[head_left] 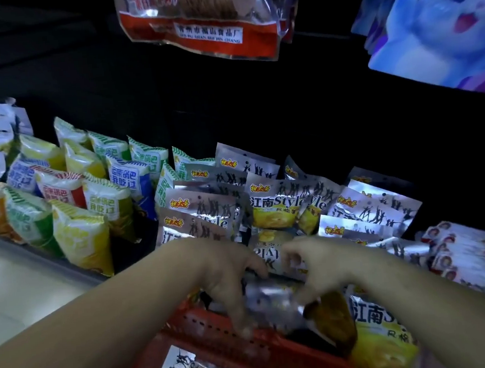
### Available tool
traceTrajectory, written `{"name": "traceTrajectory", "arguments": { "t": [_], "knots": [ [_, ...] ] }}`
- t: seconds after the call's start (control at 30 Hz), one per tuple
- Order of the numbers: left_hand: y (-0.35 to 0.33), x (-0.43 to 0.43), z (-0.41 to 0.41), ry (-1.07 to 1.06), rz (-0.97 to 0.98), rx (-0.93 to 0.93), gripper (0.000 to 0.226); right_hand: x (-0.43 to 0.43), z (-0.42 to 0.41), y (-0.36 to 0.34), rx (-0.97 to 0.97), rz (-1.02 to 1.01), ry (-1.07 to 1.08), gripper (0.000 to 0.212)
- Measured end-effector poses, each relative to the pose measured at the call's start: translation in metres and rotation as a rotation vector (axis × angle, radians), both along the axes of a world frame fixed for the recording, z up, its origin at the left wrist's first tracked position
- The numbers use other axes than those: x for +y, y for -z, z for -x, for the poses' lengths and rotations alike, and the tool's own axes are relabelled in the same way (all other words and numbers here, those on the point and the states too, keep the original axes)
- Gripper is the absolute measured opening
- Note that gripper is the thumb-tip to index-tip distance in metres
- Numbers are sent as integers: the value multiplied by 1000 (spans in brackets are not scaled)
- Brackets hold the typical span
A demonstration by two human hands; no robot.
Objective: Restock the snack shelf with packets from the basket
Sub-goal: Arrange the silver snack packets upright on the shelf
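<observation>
Packet blurred; left hand, right hand gripping.

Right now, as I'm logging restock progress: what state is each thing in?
left hand: grips the silver packet.
right hand: pinches that packet's other end.
silver packet: held over the red basket, not yet shelved.
red basket: holds more packets.
shelf packets: stacked, overlapping, leaning back.

Quantities: one red basket, one left hand, one right hand, one silver packet held in both hands.
</observation>
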State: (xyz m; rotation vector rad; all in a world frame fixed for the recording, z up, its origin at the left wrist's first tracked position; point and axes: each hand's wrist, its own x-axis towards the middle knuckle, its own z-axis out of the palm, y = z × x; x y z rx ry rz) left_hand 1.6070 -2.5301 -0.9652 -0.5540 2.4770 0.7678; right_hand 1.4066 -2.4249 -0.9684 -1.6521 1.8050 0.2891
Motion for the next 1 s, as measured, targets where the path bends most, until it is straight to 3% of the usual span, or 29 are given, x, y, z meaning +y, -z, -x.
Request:
{"name": "traceTrajectory", "arguments": {
  "t": [0.07,0.2,0.33,0.43,0.5,0.57,0.6,0.7,0.77,0.83,0.9,1.0],
  "knots": [
    [0,-4,-2,-27,93,103,64,-4,9,0,-55,95,109,32],
    [-2,-5,1,-93,438,357,70,-7,17,5,85,431,321,18],
    [11,-10,22,-266,794,460,51,-6,24,14,272,872,489,35],
    [7,-5,31,-328,694,563,20,-7,31,1,238,1060,459,30],
    [14,4,32,-325,402,488,8,-12,28,-8,34,844,475,22],
    [26,13,30,-295,134,332,24,-12,20,-13,-199,480,453,20],
    [31,17,27,-261,90,273,36,-10,16,-13,-199,372,390,31],
    [39,20,23,-211,165,131,61,4,14,-15,-111,453,291,44],
    [37,21,26,-213,249,119,54,20,21,-19,-104,594,367,34],
    [27,29,32,-233,264,217,31,40,36,-25,-68,615,450,15],
    [19,47,42,-255,154,337,20,65,49,-32,-27,464,449,12],
    [20,88,62,-372,-132,367,28,104,63,-32,94,193,350,39]
  ]
}}
